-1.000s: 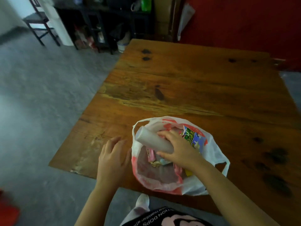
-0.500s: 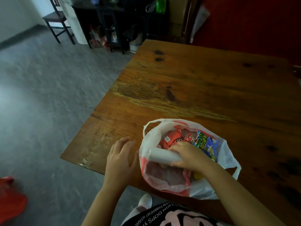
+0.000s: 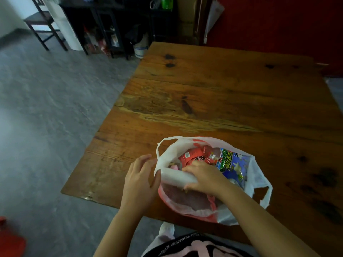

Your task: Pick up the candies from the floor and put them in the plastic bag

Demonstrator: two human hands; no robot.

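Near the table's [image 3: 222,99] front edge, the right hand [image 3: 204,178] curls round a white tube [image 3: 174,176] inside the plastic bag [image 3: 258,175]. The left hand's [image 3: 139,180] loose fingers touch the bag's rim. Packets [image 3: 232,164] already fill it, so the task seems nearly finished.

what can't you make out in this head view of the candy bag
Head view only:
- Bottom of the plastic bag: hidden by the right hand and the white tube it grips.
- Candies beneath the red packet and blue packet: covered, cannot be counted.
- Whether the left hand pinches the bag rim or only touches it: unclear.
- The red object on the floor: cut off by the left edge.
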